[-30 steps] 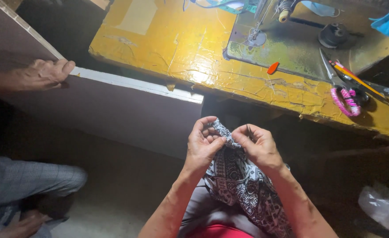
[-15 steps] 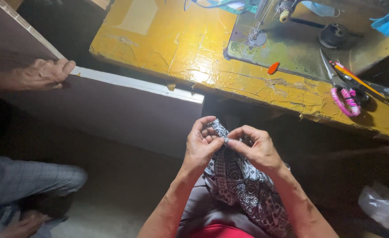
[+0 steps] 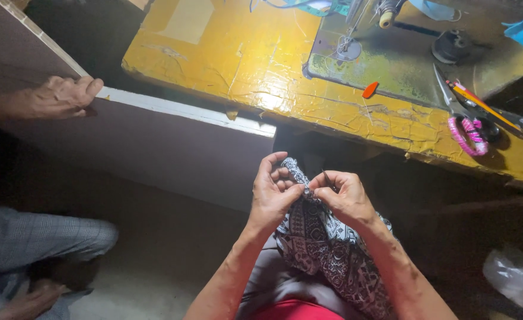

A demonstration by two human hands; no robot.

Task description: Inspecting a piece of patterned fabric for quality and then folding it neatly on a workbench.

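Note:
A black-and-white patterned cloth (image 3: 327,249) lies over my lap and runs up into both hands. My left hand (image 3: 273,192) pinches the cloth's top edge between thumb and fingers. Close beside it, my right hand (image 3: 347,195) grips the same edge and also holds a thin dark pointed tool (image 3: 327,179) that sticks up between its fingers. Both hands sit just below the front edge of the yellow sewing table (image 3: 238,65).
A sewing machine base (image 3: 392,59) is on the table, with an orange marker (image 3: 370,90), scissors with pink-wrapped handles (image 3: 466,127) and pencils (image 3: 481,104). Another person's hand (image 3: 57,98) rests on a brown board's white edge (image 3: 184,109) at left; their trouser leg (image 3: 36,237) is below. A plastic bag (image 3: 513,278) lies lower right.
My two hands have closed in on each other at the cloth's top edge and shifted a little lower. The other person's hand has stayed on the board.

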